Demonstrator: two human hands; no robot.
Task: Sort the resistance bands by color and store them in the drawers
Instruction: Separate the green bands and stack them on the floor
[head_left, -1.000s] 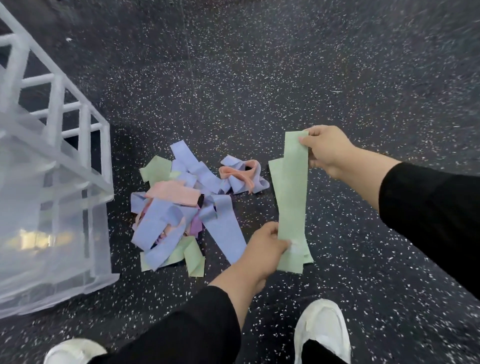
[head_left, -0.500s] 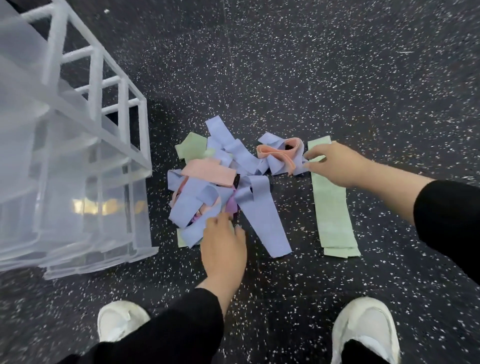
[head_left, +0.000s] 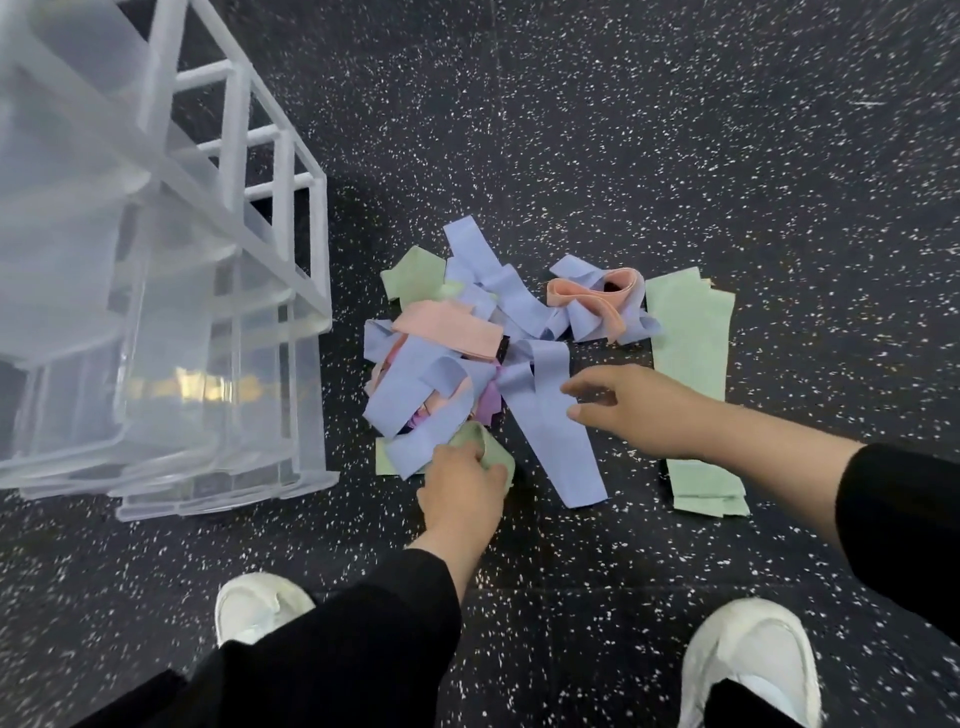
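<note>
Mid-sort, the left hand (head_left: 460, 483) gripped a green band (head_left: 488, 449) at the pile's (head_left: 457, 358) six o'clock while the right hand (head_left: 639, 410) hovered slack-fingered, so freeing it toward the green stack (head_left: 691, 338) at three o'clock seemed next.

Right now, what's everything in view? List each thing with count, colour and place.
Flat green resistance bands: small stack, pale green, laid straight on the floor right of the pile.
Tangled pile of resistance bands: count unclear; blue, pink, green, some purple; centre floor.
Long blue resistance band: one, trailing from the pile toward the shoes.
Clear plastic drawer unit: one, white frame, left.
Speckled rubber floor: black.
White shoes: two, bottom.
Left hand: grips a green band at the pile's near edge.
Right hand: open, over the long blue band.
</note>
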